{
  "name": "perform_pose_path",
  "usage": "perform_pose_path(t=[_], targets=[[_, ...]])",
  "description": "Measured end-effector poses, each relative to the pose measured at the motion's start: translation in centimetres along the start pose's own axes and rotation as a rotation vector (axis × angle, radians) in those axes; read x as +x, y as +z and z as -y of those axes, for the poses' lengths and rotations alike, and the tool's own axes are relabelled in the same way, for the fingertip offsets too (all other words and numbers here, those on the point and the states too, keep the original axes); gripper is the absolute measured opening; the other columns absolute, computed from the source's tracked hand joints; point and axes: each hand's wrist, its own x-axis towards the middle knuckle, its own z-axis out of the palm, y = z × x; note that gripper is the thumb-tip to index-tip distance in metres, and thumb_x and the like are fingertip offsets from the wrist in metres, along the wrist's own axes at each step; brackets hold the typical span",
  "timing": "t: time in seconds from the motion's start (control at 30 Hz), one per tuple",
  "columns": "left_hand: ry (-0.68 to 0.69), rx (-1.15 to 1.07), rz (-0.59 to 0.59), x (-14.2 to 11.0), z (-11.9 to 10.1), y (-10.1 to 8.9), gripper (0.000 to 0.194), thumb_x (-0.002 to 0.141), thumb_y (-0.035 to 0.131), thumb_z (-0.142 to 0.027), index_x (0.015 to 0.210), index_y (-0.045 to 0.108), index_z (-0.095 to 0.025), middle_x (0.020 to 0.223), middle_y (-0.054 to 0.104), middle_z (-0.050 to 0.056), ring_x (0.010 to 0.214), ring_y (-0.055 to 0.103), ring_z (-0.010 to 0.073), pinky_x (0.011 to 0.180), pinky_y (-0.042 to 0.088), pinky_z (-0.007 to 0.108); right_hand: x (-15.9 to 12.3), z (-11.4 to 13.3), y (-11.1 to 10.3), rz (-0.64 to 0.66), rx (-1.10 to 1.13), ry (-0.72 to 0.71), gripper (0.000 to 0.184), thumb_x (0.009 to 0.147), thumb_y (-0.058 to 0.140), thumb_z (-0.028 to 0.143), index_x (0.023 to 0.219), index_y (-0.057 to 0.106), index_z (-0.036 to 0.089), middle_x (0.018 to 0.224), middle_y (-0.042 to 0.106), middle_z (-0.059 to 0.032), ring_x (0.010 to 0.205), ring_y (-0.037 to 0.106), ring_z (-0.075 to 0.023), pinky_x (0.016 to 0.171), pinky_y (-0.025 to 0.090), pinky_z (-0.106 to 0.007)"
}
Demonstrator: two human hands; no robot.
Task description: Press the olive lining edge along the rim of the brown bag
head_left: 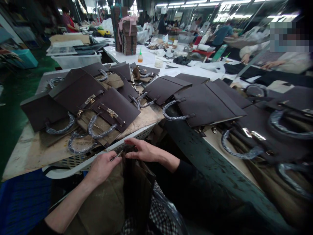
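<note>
Your left hand pinches a thin, gleaming item, identity unclear; your right hand has fingers parted, gripping nothing visible. The olive-brown fabric lining hangs below: judged light, soft, crease-prone; hold its upper edge.

Through my head view, the left hand pinched a thin thing above brown cloth; the right hand, fingers parted, hung just beside it. Bags lay beyond both.
</note>
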Motion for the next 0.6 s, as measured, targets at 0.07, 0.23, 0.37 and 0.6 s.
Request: perform_pose_path(t=[0.07,0.23,0.37,0.6], targets=[[0.007,0.034,-0.043,-0.7,-0.1,-0.3,0.037,0.09,0.05,-0.048,0.067,0.059,-0.021,0.061,0.06,-0.003,0.065,0.058,0.0175,0.058,0.033,0.025,-3.8,2.4,0.0,-0.045,-0.033,0.071,0.069,0.088,0.063,0.049,0.144,0.042,0.015,0.138,0.057,-0.0174,0.125,0.056,-0.0301,0.102,0.045,-0.044],[0.049,0.089,-0.089,-2.2,-0.8,-1.1,0.034,0.091,0.049,-0.046,0.07,0.062,-0.022,0.066,0.065,-0.001,0.068,0.061,0.0191,0.062,0.034,0.026,-11.5,5.2,4.7,-0.299,0.017,0.199,0.082,0.083,0.069,0.041,0.152,0.029,0.018,0.147,0.049,-0.0158,0.128,0.053,-0.03,0.104,0.044,-0.043],[0.091,0.115,-0.089,-3.7,-1.4,-2.9,0.037,0.09,0.05,-0.05,0.07,0.061,-0.021,0.066,0.064,-0.002,0.068,0.06,0.0192,0.062,0.036,0.026,-13.7,4.2,6.2,-0.364,0.168,0.277,0.044,0.087,0.059,0.026,0.13,0.057,0.019,0.097,0.072,-0.0046,0.085,0.066,-0.0221,0.075,0.053,-0.033],[0.105,0.165,0.094,-8.1,-0.9,-9.5,0.041,0.087,0.053,-0.056,0.065,0.056,-0.022,0.062,0.055,-0.004,0.06,0.052,0.0163,0.054,0.035,0.024,-17.1,5.4,2.2,-0.196,0.425,0.125,0.035,0.084,0.069,0.033,0.117,0.068,0.02,0.091,0.072,-0.0024,0.083,0.064,-0.0203,0.076,0.052,-0.031]])
